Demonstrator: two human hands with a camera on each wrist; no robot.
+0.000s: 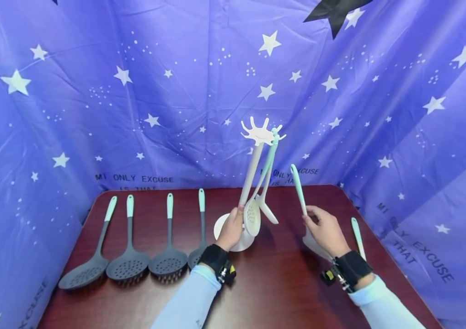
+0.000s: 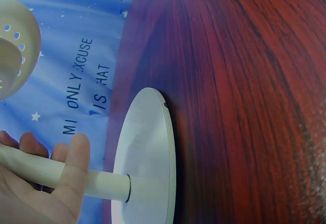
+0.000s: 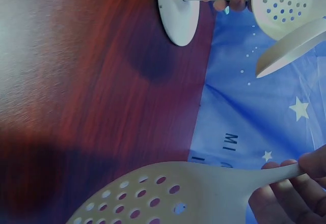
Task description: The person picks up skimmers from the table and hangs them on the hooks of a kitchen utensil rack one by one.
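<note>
My left hand (image 1: 232,229) grips the white post of a utensil stand (image 1: 253,169) low down, just above its round base (image 2: 145,142). From the stand's pronged top hang a white slotted ladle (image 1: 252,217) and a white ladle (image 1: 266,211), both with mint handles. Off to the right of the stand, my right hand (image 1: 326,230) pinches a white skimmer (image 3: 204,193) by its shaft, mint handle (image 1: 297,183) pointing up. The skimmer's holed head shows in the right wrist view. In the head view, the hand partly hides that head.
Dark grey skimmers (image 1: 127,265) with mint handles lie in a row on the left of the brown table (image 1: 265,292). Another mint-handled utensil (image 1: 357,233) lies near the right edge, its head hidden by my right arm. A blue starry curtain (image 1: 175,91) surrounds the table.
</note>
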